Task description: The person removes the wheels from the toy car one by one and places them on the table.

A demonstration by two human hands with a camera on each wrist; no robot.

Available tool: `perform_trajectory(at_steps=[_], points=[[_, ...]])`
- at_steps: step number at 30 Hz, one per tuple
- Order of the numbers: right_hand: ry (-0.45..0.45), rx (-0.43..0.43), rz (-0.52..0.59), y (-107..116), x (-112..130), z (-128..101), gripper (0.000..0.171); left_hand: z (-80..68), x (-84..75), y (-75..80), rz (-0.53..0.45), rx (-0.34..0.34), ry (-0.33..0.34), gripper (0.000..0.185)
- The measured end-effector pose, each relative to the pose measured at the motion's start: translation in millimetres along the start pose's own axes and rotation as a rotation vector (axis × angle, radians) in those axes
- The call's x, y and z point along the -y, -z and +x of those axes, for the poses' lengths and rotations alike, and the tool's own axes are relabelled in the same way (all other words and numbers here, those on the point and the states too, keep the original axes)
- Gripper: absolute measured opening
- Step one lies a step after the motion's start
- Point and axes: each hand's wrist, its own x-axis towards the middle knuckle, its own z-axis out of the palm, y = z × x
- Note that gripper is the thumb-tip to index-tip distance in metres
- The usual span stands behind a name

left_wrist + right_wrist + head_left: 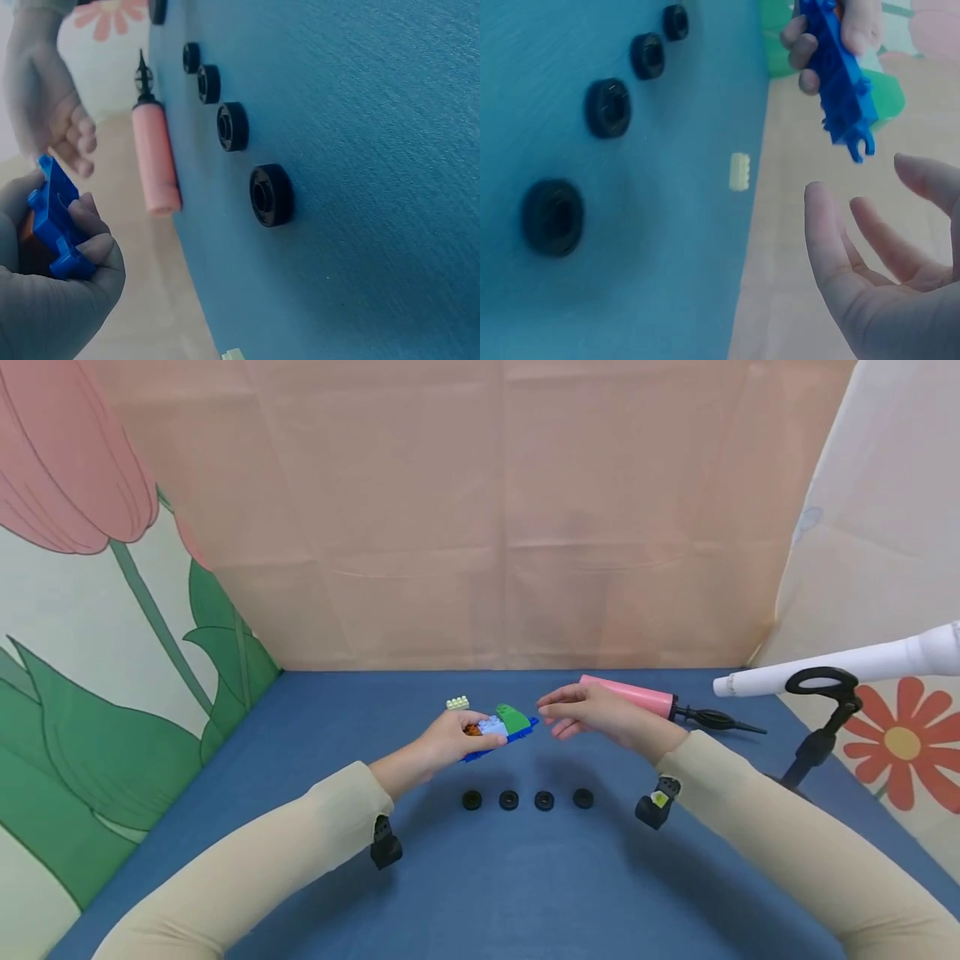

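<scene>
My left hand [441,745] grips a toy brick vehicle by one end, clear of the blue table. The brick vehicle [513,720] has a blue base with light blue, green and orange bricks on top. In the right wrist view its blue underside [840,82] shows, with a small forked hook at the near end. My right hand [600,714] is off to the right of the vehicle, fingers apart and loosely bent, with nothing in them. Several black toy wheels [508,799] lie in a row on the table below the hands.
Beyond my left hand lies a pale yellow studded brick [457,702]. A pink hand pump [637,697] with a black nozzle lies behind my right hand. At the right edge, a white tube [825,675] sits near a black stand [813,747]. Fabric panels border the blue table [495,893].
</scene>
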Motion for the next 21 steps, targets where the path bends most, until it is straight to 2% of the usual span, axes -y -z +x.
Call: perform_trajectory(at_steps=[6,10,15,21], points=[[0.032,0.081,0.022,-9,15,4,0.048,-0.1,-4.0,-1.1,-0.005,0.027,-0.040,0.050],[0.066,0.113,0.027,-13,20,5,0.044,-0.4,-5.5,-0.4,0.013,0.031,-0.057,0.048],[0.088,0.108,0.023,-16,21,7,0.039,0.8,-5.6,1.6,0.041,0.068,-0.081,0.046],[0.092,0.074,0.012,-17,24,7,0.038,0.4,-10.0,5.8,0.121,0.109,-0.113,0.048]])
